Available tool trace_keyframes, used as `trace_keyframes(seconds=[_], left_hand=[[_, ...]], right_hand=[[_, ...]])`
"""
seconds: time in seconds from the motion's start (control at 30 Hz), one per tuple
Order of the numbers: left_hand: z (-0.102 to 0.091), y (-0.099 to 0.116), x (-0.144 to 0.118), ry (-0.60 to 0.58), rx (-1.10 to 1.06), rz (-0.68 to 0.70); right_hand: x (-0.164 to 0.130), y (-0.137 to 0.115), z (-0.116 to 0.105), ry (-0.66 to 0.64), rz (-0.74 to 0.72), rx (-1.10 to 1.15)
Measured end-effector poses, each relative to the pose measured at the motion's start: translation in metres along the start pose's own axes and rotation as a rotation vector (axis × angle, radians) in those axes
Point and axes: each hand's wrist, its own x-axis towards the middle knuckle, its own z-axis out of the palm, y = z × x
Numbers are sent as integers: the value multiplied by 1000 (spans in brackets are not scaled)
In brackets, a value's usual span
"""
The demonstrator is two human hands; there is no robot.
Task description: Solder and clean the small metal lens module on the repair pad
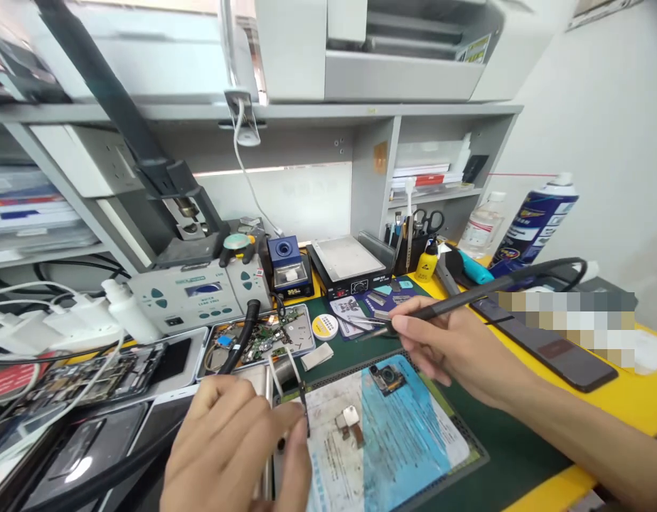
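Black and slender, the pen-shaped tool with a metal tip (467, 295) is in your right hand (440, 341), as the head view shows. Its cable arches away to the right. The tip points left, beyond the work pad, near the white printed card (342, 309); contact between tip and card cannot be confirmed.

Step in hand, as judged from this view: readying the tool for fine work on small electronic parts. Two parts lie apart on the flat blue-and-white work pad (440, 434): the black square camera-like module (391, 377) on the blue half, and the small silver-and-brown module (350, 421) on the white half. The pad rests on the green-and-yellow table (520, 459). Your tool touches neither module.

The next move likely calls for drawing the tip back toward you, over the pad, with a light grip and a steady wrist. Keep the cable free of the tall blue spray can (536, 220) behind it.

Right fingers: closed around the tool's handle near its front end, with no visible gap. Left fingers: your left hand (232, 441) is over the pad's left edge, thumb and index tips nearly meeting at the thin black strip (306, 398), which they appear to pinch. The silver wire spool (284, 375) is just beyond this hand; its contact with the strip cannot be determined.
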Motion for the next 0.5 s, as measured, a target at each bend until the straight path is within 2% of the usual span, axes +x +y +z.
trace_keyframes(seconds=[0.03, 0.1, 0.2, 0.33, 0.5], left_hand=[[-1, -1, 1, 28, 7, -64], [-3, -6, 2, -5, 18, 2], [-5, -17, 3, 58, 56, 3], [-7, -26, 3, 131, 112, 17], [-11, -36, 3, 183, 174, 34]], right_hand=[[2, -5, -1, 5, 5, -21], [10, -15, -1, -12, 3, -116], [35, -34, 5, -56, -64, -306], [93, -56, 28, -33, -177, -501], [162, -69, 66, -67, -220, -742]])
